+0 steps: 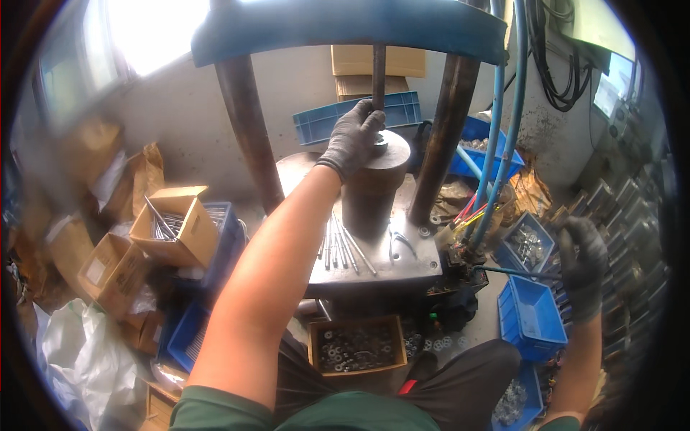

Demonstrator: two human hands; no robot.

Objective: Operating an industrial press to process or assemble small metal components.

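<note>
The upper-left window (167, 32) glares pure white, haze blurs the left side, and fisheye corners fall black.

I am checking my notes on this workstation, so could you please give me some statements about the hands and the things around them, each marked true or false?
1. The left hand in a dark grey glove is at the upright, round metal rod below the blue metal beam. True.
2. The right hand is bare. False: it also wears a dark glove.
3. Several slim silvery metal rods lie on the flat grey metal table. True.
4. The open brown cardboard box stands to the right of the table. False: it is to the left.
5. The shallow rectangular wooden tray below the table holds ring-shaped metal parts. True.
</note>
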